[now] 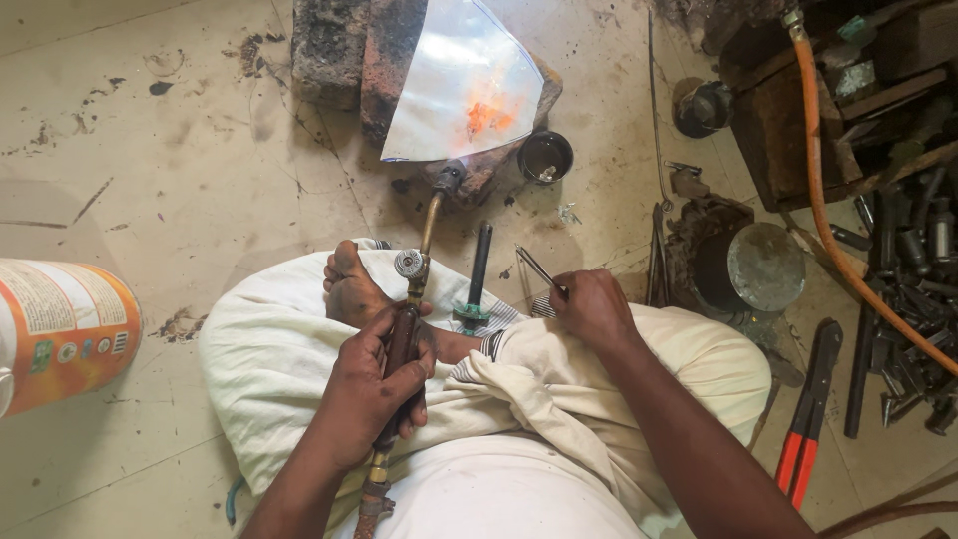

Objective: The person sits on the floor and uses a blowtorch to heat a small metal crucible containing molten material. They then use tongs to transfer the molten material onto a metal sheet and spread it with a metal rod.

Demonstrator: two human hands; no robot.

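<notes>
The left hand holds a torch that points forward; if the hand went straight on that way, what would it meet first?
Probably the shiny metal sheet leaning on the bricks; the left hand aims the torch there, though depth is unclear.

The person sits cross-legged on the floor (200, 180). The left hand (371, 389) grips the gas torch (409, 329) over the lap, its nozzle reaching forward to the bricks (339, 45), on which a metal sheet (464, 80) leans. Right of the torch a rod-shaped tool (479, 269) lies on the leg. The right hand (594, 304) holds tweezers (539, 268) further right. A small cup (546, 157) sits just right of the bricks. A can (60, 334) lies at far left (partly out of view). Pliers (810, 414) lie at right, near a round tin (748, 268), behind which a hose (823, 190) runs past a tool crate (788, 120).
</notes>
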